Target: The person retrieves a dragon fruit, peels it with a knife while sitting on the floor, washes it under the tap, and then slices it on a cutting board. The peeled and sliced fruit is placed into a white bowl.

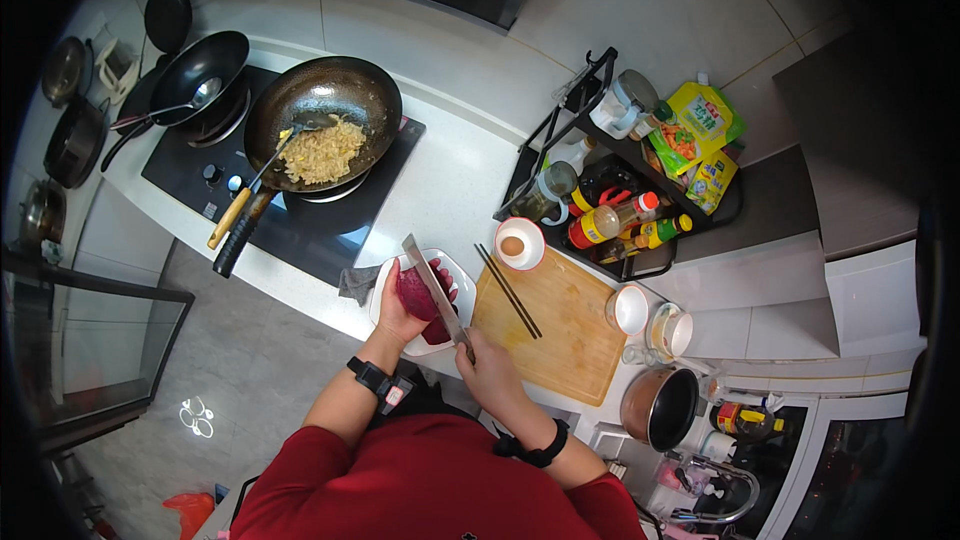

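A red-purple piece of dragon fruit (416, 295) rests in my left hand (397, 309), over a white dish (466, 289). My right hand (487, 369) grips the handle of a large kitchen knife (435, 292), whose blade lies across the fruit. Under the blade, more dark red pieces (438, 331) sit in the dish; they are partly hidden by the knife and my left hand. Just right of the dish is a wooden cutting board (577, 315) with a pair of dark chopsticks (508, 291) on it. An egg (512, 246) sits in a red-rimmed bowl (531, 259) at the board's far edge.
A wok (375, 90) with fried rice (322, 154) and a spatula stands on the black hob (315, 229), beside a second wok (176, 90) with a ladle. A grey cloth (358, 285) touches the dish's left side. Seasoning rack (570, 120), white bowl (630, 310) and pot (660, 409) stand right.
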`<state>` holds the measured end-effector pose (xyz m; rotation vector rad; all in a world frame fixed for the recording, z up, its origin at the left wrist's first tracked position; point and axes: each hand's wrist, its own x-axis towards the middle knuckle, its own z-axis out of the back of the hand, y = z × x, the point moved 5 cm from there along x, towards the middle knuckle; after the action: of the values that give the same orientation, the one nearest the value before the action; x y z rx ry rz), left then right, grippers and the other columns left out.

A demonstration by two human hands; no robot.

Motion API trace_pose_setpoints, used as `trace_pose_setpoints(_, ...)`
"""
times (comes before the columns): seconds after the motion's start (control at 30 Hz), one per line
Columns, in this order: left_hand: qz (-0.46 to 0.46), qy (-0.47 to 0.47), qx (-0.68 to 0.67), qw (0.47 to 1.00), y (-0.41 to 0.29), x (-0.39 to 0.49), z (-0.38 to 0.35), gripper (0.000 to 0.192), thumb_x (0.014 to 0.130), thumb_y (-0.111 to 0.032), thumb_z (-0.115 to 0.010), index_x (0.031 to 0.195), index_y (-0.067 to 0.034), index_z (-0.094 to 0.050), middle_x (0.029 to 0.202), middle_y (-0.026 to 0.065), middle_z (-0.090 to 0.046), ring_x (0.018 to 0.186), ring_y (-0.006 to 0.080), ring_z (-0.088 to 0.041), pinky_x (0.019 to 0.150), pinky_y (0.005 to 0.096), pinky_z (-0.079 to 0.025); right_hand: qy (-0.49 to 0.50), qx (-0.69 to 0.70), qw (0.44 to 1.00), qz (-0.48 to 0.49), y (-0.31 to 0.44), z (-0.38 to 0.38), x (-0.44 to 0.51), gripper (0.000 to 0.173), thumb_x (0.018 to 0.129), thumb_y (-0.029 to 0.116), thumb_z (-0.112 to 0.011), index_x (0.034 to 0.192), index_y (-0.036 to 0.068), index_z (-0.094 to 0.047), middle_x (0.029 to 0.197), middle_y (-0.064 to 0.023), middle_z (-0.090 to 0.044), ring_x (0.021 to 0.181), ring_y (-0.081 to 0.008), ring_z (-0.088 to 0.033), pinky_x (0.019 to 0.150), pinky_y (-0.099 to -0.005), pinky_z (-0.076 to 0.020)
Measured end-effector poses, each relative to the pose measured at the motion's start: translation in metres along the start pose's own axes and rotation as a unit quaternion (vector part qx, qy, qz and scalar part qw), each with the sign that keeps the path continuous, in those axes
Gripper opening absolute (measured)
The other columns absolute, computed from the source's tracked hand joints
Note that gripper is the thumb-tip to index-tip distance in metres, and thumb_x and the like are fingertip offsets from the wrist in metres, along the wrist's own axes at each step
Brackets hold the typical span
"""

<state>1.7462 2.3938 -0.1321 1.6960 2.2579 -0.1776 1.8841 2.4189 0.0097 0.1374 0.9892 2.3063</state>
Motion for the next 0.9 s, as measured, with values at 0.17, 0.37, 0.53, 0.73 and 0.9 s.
trace_pose_setpoints(0.17,0.007,0.003,0.030,1.000,0.007,0.003,0.003,0.074,0.095,-0.065,-0.040,0.123,0.001,-0.056,0.112,0.0171,-0.065,0.105,0.0327,-0.061,0.098,0.0488,-0.048,0.018,-0.015,1.000,-0.020,-0.016,-0.013,0.004,0.016,0.094,0.014,-0.054,0.096,-0.001,-0.051,0.074,-0.0258,-0.061,0.069,-0.0445,-0.061,0.063,-0.0541,-0.0450)
trace_pose_setpoints(0.37,-0.008,-0.051,0.054,0.997,0.009,0.002,0.012,0.075,0.094,-0.066,-0.040,0.122,0.002,-0.057,0.114,0.0182,-0.066,0.106,0.0342,-0.062,0.098,0.0503,-0.048,0.019,-0.005,1.000,-0.020,-0.030,-0.025,0.013,0.016,0.093,0.014,-0.055,0.093,-0.001,-0.051,0.073,-0.0249,-0.061,0.068,-0.0445,-0.060,0.062,-0.0543,-0.0449)
trace_pose_setpoints(0.53,-0.008,-0.007,0.032,0.999,0.005,0.005,0.012,0.074,0.095,-0.066,-0.040,0.122,0.000,-0.058,0.115,0.0178,-0.064,0.108,0.0335,-0.061,0.101,0.0507,-0.046,0.022,0.023,0.999,-0.024,-0.018,-0.010,0.007,0.015,0.093,0.014,-0.056,0.094,0.000,-0.052,0.075,-0.0239,-0.062,0.071,-0.0439,-0.061,0.064,-0.0523,-0.0456)
trace_pose_setpoints(0.73,-0.016,-0.014,0.001,1.000,0.003,0.008,0.017,0.072,0.094,-0.066,-0.041,0.122,-0.002,-0.058,0.114,0.0175,-0.064,0.109,0.0327,-0.060,0.102,0.0521,-0.044,0.019,0.011,1.000,-0.010,0.003,0.005,0.001,0.016,0.094,0.016,-0.055,0.095,0.000,-0.052,0.076,-0.0240,-0.062,0.073,-0.0442,-0.061,0.064,-0.0520,-0.0459)
trace_pose_setpoints(0.9,-0.016,-0.028,0.002,0.999,0.006,0.009,0.013,0.075,0.093,-0.070,-0.041,0.122,-0.002,-0.059,0.113,0.0173,-0.064,0.109,0.0324,-0.060,0.100,0.0523,-0.045,0.018,0.004,1.000,-0.004,0.002,-0.001,0.005,0.016,0.094,0.017,-0.054,0.094,0.001,-0.050,0.075,-0.0245,-0.062,0.072,-0.0448,-0.061,0.064,-0.0534,-0.0456)
